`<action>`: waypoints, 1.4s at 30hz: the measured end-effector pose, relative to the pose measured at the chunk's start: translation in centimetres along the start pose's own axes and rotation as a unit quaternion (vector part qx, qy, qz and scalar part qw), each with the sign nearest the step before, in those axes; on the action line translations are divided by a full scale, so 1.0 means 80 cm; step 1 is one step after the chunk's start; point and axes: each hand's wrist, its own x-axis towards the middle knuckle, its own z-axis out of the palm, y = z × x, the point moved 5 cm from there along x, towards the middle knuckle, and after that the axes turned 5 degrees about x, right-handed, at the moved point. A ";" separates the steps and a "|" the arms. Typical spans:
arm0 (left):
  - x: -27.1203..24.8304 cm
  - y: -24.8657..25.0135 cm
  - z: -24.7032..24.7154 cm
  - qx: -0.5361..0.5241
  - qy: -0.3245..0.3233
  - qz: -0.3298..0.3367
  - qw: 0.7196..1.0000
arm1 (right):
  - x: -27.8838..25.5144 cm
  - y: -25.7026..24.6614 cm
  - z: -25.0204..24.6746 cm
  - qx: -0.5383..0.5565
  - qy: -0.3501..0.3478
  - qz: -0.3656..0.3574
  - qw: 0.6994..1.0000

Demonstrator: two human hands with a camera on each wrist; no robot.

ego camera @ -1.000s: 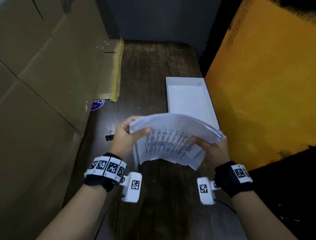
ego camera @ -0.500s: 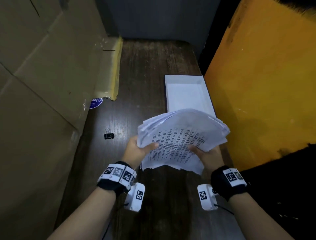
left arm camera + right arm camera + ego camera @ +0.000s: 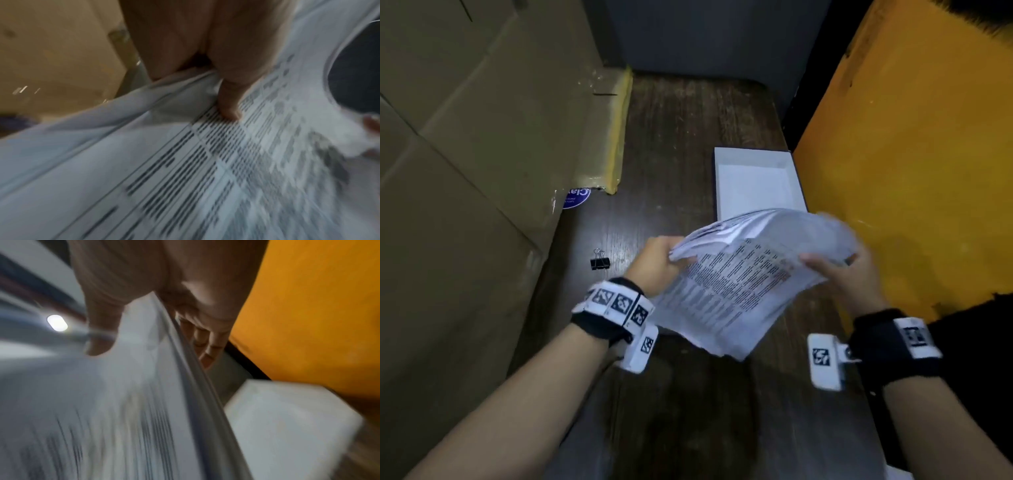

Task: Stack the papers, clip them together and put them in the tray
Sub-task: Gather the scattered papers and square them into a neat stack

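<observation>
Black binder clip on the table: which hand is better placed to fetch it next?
Left, probably. The black metal binder clip lies on the dark wooden table just beside the left hand. The right hand grips the white printed papers at the far side, near the white rectangular tray.

The print on the papers (image 3: pixel 736 287) is smeared past reading — most of all in both wrist views. The near end of the tray (image 3: pixel 753 181) is covered by them — its far end alone is seen.
</observation>
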 end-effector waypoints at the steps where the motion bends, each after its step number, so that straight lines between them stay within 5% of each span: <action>1: 0.009 0.013 -0.014 0.075 -0.019 0.024 0.997 | 0.007 -0.032 -0.009 -0.022 -0.019 -0.037 0.999; 3: 0.022 0.032 -0.032 0.224 -0.070 0.055 0.970 | 0.016 -0.083 -0.007 -0.138 -0.092 -0.067 0.984; 6: 0.025 0.057 -0.037 0.339 -0.137 0.082 0.927 | 0.015 -0.083 0.031 -0.315 -0.248 0.009 0.916; 10: 0.030 0.056 -0.032 0.302 -0.184 0.066 0.933 | -0.018 -0.038 0.071 -0.229 -0.342 0.064 0.909; 16: 0.014 0.020 -0.029 0.201 -0.228 0.034 0.952 | -0.033 0.020 0.065 -0.185 -0.245 0.027 0.951; 20: -0.006 -0.056 -0.100 -0.042 -0.056 -0.036 0.997 | -0.034 0.055 0.028 -0.091 -0.163 0.089 0.978; 22: -0.028 -0.101 -0.111 -0.182 -0.001 -0.101 0.978 | -0.043 0.073 0.009 -0.029 -0.102 0.166 0.980; 24: -0.045 -0.130 -0.077 -0.308 -0.036 -0.149 0.939 | -0.052 0.089 0.003 -0.014 -0.083 0.202 0.976; 26: -0.050 -0.136 -0.039 -0.353 -0.084 -0.151 0.920 | -0.056 0.102 0.001 0.004 -0.077 0.218 0.973; 29: -0.058 -0.124 -0.014 -0.393 -0.059 -0.173 0.901 | -0.053 0.118 0.002 0.035 -0.045 0.246 0.968; 32: -0.051 -0.086 -0.027 -0.347 0.055 -0.110 0.930 | -0.052 0.144 0.005 0.007 0.014 0.248 0.969; 34: -0.052 -0.053 -0.032 -0.320 0.102 -0.049 0.941 | -0.067 0.141 0.003 -0.033 0.159 0.275 0.948; 37: -0.058 -0.042 -0.024 -0.286 0.145 0.028 0.947 | -0.057 0.113 0.043 -0.041 0.120 0.231 0.965; 39: -0.062 -0.057 -0.007 -0.167 0.154 0.056 0.972 | -0.063 0.109 0.035 -0.059 0.089 0.136 0.985; 42: -0.070 -0.067 -0.005 -0.021 0.224 0.104 0.969 | -0.057 0.104 0.037 -0.132 0.105 0.018 0.986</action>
